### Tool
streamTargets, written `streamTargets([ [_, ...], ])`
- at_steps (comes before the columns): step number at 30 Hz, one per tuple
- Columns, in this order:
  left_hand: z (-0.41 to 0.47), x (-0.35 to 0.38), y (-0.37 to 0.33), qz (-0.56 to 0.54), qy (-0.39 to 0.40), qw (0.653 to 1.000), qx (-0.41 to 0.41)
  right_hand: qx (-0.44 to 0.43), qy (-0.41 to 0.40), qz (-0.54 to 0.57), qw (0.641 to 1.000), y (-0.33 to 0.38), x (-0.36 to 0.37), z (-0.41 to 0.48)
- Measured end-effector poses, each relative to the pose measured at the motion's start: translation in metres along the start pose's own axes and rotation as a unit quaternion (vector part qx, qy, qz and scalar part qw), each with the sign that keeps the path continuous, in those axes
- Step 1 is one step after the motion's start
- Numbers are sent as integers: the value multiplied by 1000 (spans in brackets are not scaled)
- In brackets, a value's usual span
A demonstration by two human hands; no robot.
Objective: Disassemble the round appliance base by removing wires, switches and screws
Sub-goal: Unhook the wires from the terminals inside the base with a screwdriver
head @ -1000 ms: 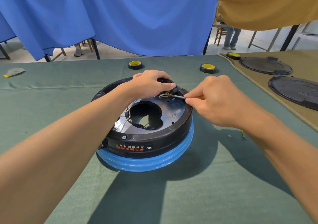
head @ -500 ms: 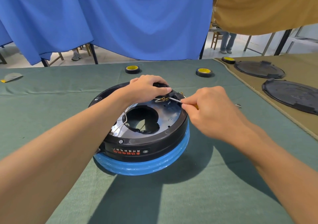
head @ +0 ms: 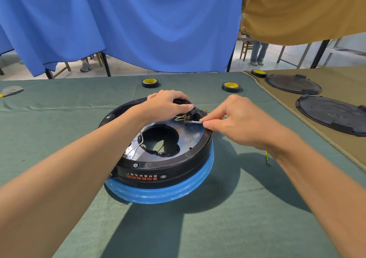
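Note:
The round appliance base [head: 170, 170] lies upside down in the middle of the green cloth, a black ring over a blue band, with a shiny metal plate and a large hole inside. My left hand [head: 168, 105] grips a black switch part [head: 181, 101] at the far rim. My right hand [head: 235, 121] pinches a thin screwdriver [head: 193, 121] whose tip points at brass terminals [head: 185, 117] beside the switch. A white wire [head: 139, 141] curls over the plate's left side.
Two yellow-cored tape rolls [head: 150, 83] [head: 231, 87] sit behind the base, a third [head: 258, 73] farther right. Two black round covers [head: 293, 83] [head: 332, 114] lie on tan cloth at right. A small yellow-green wire [head: 267, 157] lies by my right wrist. Blue curtain hangs behind.
The right hand's screwdriver tip has shifted slightly lower on the plate near the terminals. The left hand keeps its hold on the switch part.

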State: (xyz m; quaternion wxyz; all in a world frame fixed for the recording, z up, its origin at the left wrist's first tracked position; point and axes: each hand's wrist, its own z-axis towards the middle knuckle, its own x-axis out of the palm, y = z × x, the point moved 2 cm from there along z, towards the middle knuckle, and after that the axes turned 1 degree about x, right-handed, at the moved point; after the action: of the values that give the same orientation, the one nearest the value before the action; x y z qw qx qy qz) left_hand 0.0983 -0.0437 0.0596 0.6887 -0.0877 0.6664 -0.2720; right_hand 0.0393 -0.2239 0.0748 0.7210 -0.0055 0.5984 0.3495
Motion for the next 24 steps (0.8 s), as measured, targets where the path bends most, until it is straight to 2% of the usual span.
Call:
streamTargets([
  [8, 1, -1, 3, -6, -2, 1000, 3, -19, -58, -73, 995, 10, 7, -12],
  [18, 1, 1, 3, 4, -2, 1000, 10, 30, -23, -90, 995, 19, 12, -4],
  [24, 2, 0, 0, -4, 4, 1000, 9, 61, 34, -27, 997, 8, -8, 9],
])
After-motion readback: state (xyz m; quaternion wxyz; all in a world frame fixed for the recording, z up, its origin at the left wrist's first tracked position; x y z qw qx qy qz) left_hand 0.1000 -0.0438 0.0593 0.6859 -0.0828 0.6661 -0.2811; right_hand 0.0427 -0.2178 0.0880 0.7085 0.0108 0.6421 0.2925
